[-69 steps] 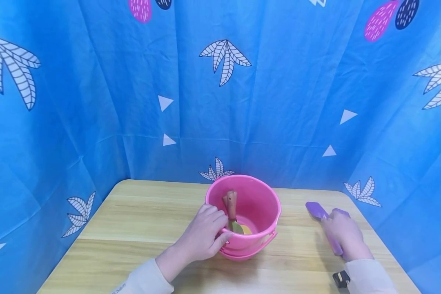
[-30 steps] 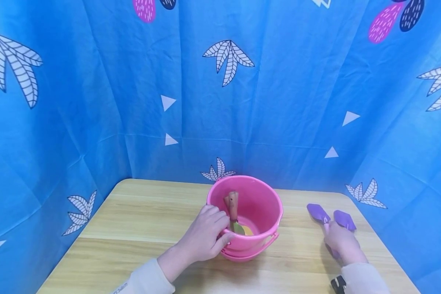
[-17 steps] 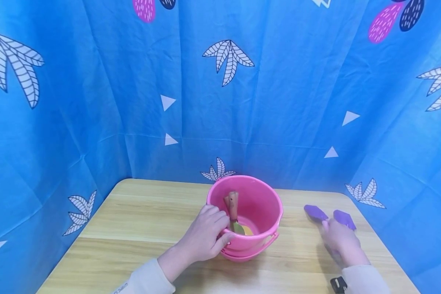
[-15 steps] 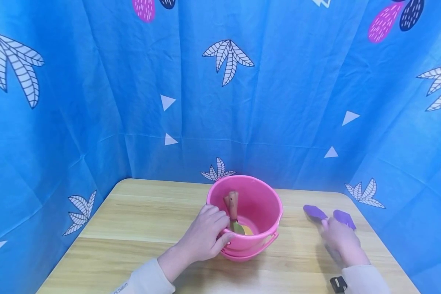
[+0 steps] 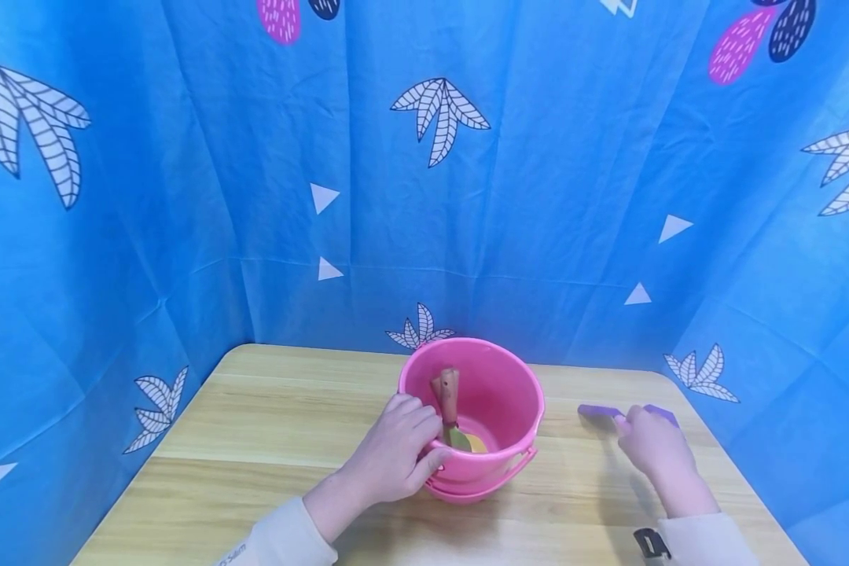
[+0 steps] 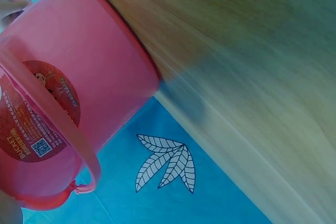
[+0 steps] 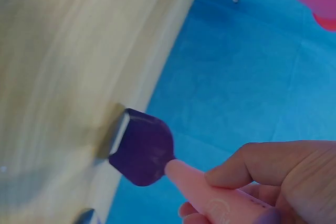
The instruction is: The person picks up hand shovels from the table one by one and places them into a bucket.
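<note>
My left hand (image 5: 392, 456) grips the near left rim of a pink bucket (image 5: 498, 385), thumb outside and fingers over the edge. Inside the bucket, a tool with a brown handle (image 5: 449, 397) and a green end leans against the wall, beside another brown handle and a yellow piece. To the right, my right hand (image 5: 658, 444) holds a toy shovel with a purple blade (image 7: 143, 148) by its pink handle (image 7: 202, 187). The blade is tilted, its front edge close over the table. A second purple shovel (image 5: 661, 413) is mostly hidden behind the right hand.
The wooden table (image 5: 276, 401) ends at a blue patterned curtain (image 5: 424, 228) behind and on both sides. The bucket's handle (image 5: 516, 470) hangs down at its front. A round red label (image 6: 39, 111) shows on its side.
My right hand has raised the shovel by its handle, and the blade now appears nearly edge-on. The second shovel is more covered by the hand. My left hand stays on the bucket rim.
</note>
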`<act>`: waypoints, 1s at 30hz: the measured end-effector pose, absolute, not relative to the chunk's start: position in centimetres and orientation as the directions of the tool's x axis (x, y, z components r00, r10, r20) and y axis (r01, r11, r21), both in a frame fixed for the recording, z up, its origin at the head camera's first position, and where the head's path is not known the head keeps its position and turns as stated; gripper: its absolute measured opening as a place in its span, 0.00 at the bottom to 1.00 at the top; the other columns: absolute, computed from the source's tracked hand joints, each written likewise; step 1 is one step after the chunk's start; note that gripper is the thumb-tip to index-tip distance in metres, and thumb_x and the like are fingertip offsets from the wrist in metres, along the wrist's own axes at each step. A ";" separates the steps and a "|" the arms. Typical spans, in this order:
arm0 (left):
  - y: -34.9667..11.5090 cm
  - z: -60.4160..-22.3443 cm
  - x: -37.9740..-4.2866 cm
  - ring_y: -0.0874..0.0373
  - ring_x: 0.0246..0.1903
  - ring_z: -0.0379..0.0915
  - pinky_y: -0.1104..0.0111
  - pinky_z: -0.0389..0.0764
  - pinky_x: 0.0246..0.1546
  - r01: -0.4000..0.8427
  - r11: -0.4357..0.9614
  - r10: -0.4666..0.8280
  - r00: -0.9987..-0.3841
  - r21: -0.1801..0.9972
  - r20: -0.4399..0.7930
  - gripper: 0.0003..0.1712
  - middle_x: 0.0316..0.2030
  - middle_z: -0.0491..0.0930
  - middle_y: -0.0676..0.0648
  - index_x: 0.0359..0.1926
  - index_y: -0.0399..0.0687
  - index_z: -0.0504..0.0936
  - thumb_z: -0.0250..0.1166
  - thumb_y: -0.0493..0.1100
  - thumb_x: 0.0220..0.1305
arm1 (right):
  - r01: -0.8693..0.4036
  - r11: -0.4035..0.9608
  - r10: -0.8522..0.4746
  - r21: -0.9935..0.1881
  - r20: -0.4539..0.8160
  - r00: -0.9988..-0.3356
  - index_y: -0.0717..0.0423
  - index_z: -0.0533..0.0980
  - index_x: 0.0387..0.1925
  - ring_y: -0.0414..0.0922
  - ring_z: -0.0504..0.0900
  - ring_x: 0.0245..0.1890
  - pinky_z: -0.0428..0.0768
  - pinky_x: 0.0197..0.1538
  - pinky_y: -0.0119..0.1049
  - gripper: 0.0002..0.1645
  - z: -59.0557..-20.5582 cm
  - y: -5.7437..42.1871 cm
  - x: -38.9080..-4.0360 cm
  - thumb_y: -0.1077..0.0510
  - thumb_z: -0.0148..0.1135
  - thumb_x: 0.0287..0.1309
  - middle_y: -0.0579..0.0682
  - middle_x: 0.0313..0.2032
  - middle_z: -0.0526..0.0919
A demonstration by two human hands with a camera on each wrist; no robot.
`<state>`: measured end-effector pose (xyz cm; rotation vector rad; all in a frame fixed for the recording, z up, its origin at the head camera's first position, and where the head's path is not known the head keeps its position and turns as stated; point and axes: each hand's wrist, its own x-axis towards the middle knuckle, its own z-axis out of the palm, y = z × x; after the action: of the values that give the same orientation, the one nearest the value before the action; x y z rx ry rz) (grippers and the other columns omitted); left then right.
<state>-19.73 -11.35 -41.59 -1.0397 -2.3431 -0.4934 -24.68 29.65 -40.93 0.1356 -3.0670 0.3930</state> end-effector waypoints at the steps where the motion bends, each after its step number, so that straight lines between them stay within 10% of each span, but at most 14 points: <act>1: -11.4 -41.6 -19.7 0.65 0.37 0.63 0.65 0.67 0.51 0.763 0.637 0.571 -0.564 0.110 0.596 0.16 0.29 0.68 0.61 0.31 0.60 0.70 0.50 0.60 0.75 | -0.104 0.962 -0.088 -0.252 0.076 -0.993 0.71 0.76 0.36 0.61 0.79 0.32 0.76 0.42 0.61 0.20 -40.8 29.5 -24.6 0.55 0.49 0.73 0.59 0.28 0.79; 30: -11.5 -41.8 -19.7 0.65 0.38 0.64 0.65 0.67 0.51 0.758 0.641 0.562 -0.573 0.124 0.597 0.17 0.30 0.69 0.61 0.31 0.60 0.71 0.50 0.61 0.74 | -0.217 0.924 -0.125 -0.315 0.287 -0.950 0.72 0.78 0.41 0.69 0.80 0.40 0.77 0.44 0.62 0.16 -37.4 27.9 -24.0 0.61 0.68 0.59 0.69 0.37 0.82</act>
<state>-19.70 -11.49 -41.78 -1.0299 -2.3457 -0.5046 -24.00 27.91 -37.40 0.2549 -2.8211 0.5052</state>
